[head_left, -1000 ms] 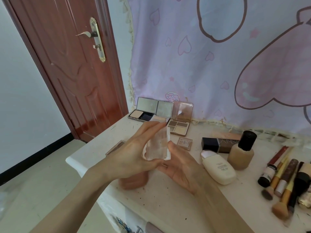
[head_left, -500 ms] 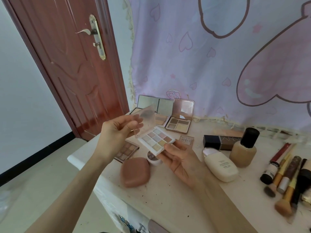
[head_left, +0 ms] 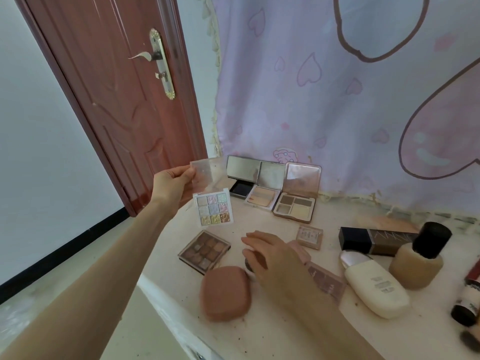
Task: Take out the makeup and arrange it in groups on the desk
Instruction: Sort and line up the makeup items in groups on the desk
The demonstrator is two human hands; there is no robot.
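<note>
**Open pastel palette held over the bench's far left, ready to join the palette row**

The left hand [head_left: 172,187] holds a small nine-pan pastel palette [head_left: 213,209] by its clear lid, fingers [head_left: 187,174] pinching the lid's left edge so the tray hangs open below it. The palette is in the air above the far-left part of the bench [head_left: 280,315], not resting on it. Its hinge line runs roughly left to right, with the lid standing up toward the wall and the pans facing the camera.

The right hand [head_left: 270,258] hovers low over the bench's middle, fingers loosely spread and pointing left, holding nothing that I can see; a small dark round item under the palm is mostly hidden.

The relation that counts: the row of three open compacts [head_left: 272,189] stands along the bench's back edge, just to the right of the held palette, and a brown nine-pan palette [head_left: 204,249] lies flat directly below it, near the left edge. A pink pouch [head_left: 225,292] sits at the front edge. The left hand is plainly the nearer one to both spots. My reading is that the palette belongs with this group, so the coming move is a short lowering into the bare patch between the brown palette and the back row. The open hinge could flop as it lands.

Bottles and a dark box [head_left: 374,241] are grouped well apart toward the right.
</note>
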